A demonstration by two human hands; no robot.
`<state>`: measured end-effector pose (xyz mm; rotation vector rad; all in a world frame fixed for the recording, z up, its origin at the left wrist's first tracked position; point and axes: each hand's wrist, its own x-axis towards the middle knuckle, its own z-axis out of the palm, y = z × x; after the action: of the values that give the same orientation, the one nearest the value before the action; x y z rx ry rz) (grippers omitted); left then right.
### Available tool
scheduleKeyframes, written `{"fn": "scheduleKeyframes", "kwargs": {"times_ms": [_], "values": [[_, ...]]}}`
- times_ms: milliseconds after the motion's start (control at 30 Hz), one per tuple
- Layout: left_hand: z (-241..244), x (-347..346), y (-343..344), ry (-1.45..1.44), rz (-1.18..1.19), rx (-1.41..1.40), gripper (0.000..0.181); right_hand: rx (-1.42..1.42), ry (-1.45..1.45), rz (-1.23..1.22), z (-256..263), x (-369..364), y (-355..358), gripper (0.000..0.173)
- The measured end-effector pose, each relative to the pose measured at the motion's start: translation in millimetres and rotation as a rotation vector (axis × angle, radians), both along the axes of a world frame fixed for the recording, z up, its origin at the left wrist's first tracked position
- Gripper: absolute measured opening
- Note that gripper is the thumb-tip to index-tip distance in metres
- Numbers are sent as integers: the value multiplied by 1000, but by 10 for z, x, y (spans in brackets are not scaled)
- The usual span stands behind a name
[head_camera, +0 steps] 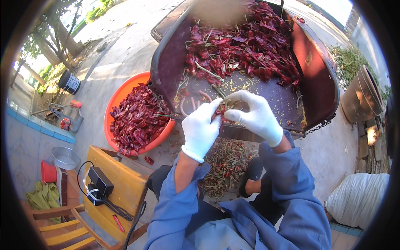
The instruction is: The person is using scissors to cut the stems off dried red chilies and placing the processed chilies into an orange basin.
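My left hand point(201, 128), in a white knit glove, grips a dried red chili pepper point(222, 121); most of the pepper is hidden by the fingers. Facing it, my gloved right hand point(257, 115) has its curled thumb and forefinger at the pepper's top end. Whether these fingertips pinch a stem is too small to tell. Both hands are over the near edge of a dark red metal cart bed point(265, 90). Farther in lies a large heap of dried red chilies with stems point(243, 47). An orange basin point(117, 93) of chilies point(137, 122) stands to the left.
Plucked stems point(228, 165) litter the ground between my feet. At left, a yellow wooden chair point(122, 184) bears a black power adapter point(100, 181) with cables. A brown bucket point(362, 93) and a white bundle point(359, 200) stand at right. A chain point(318, 126) hangs off the cart.
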<state>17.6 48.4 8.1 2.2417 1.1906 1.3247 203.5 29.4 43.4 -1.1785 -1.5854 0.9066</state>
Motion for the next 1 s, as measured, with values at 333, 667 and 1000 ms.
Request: {"fn": "scheduleKeyframes", "kwargs": {"times_ms": [333, 667, 1000], "values": [[67, -27, -58, 11, -128, -198, 37, 213, -252, -156, -92, -133, 10, 14], [14, -71, -45, 108, -185, -406, 32, 458, -647, -99, -104, -76, -17, 9], [109, 28, -112, -623, -212, -834, 22, -445, 698, 48, -277, 6, 116, 24]]}}
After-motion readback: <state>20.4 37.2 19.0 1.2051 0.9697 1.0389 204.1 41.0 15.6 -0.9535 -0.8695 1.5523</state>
